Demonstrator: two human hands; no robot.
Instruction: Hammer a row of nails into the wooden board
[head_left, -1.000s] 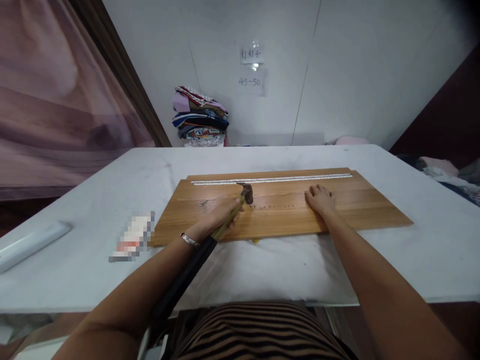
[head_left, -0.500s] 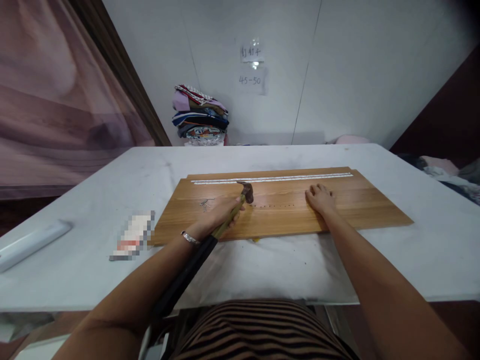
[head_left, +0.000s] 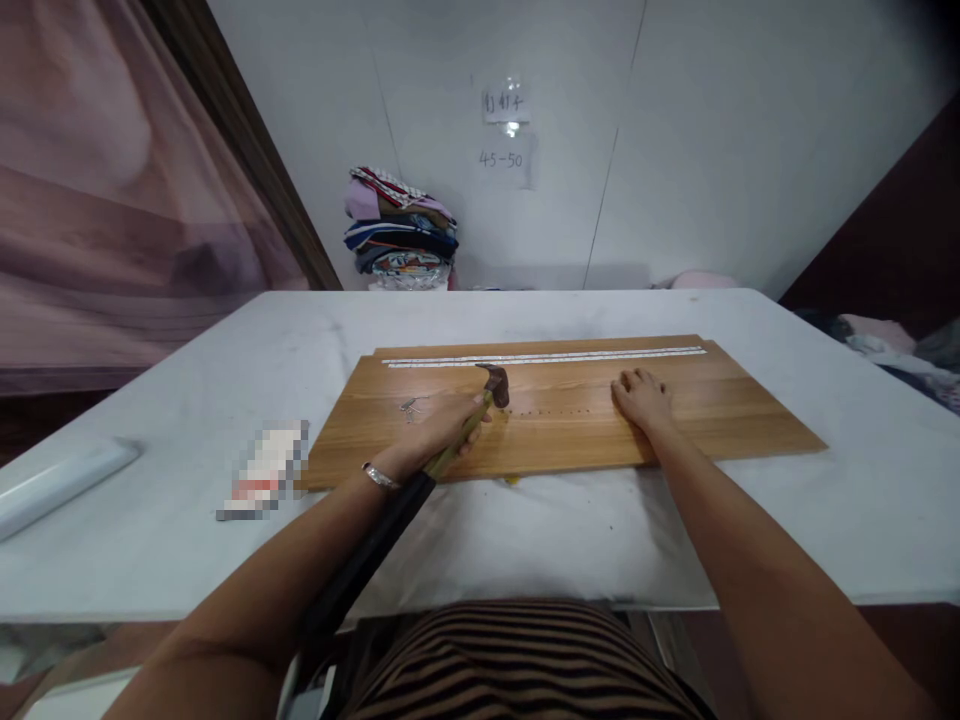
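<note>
My left hand (head_left: 439, 428) is closed around a claw hammer (head_left: 497, 386) near its head. The long handle slants back under my forearm, with a black lower part. Beneath the hammer lies a wooden board (head_left: 720, 410) with a row of small dark nail heads or holes (head_left: 555, 412) along its middle. Loose nails (head_left: 410, 406) rest in a small pile just behind my left hand. My right hand (head_left: 643, 397) lies on the board to the right of the row, fingers stretched out and bent a little, holding nothing.
Two white marked strips (head_left: 547, 356) run along the board's far edge. On the white table (head_left: 525, 550) are a blurred-out packet (head_left: 266, 470) left of the board and a white roll (head_left: 67, 485) farther left. Folded clothes (head_left: 401, 225) are stacked by the wall.
Almost nothing differs. The hammer head and my left hand have shifted very slightly to the right; my right hand stays in place on the board.
</note>
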